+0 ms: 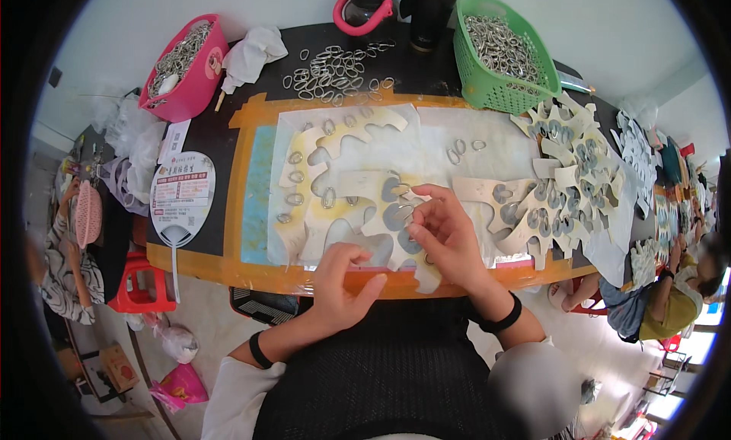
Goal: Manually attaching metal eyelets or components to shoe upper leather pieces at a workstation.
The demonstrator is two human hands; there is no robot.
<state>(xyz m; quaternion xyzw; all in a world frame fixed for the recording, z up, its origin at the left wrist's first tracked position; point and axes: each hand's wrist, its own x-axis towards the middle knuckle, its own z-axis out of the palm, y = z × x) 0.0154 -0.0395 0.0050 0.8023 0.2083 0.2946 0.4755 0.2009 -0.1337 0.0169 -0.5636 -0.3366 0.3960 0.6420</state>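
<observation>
My right hand [451, 242] is closed in a pinch, thumb and forefinger together on what looks like a small metal ring, partly hidden by the fingertips. Directly under it lies a cream cut-out piece [378, 224] with grey oval patches. My left hand [343, 284] hovers at the table's front edge, fingers apart and holding nothing. To the left, yellowish cut-out pieces [295, 234] carry metal rings along their curved arms. Just right of my right hand is another cream piece [474, 190] with grey ovals and rings.
Loose metal rings [335, 74] are spread at the back. A pink basket [199, 82] and a green basket [502, 97] hold more. Finished-looking pieces [567, 173] pile up on the right. A hand fan [183, 196] lies left. Other people sit at both sides.
</observation>
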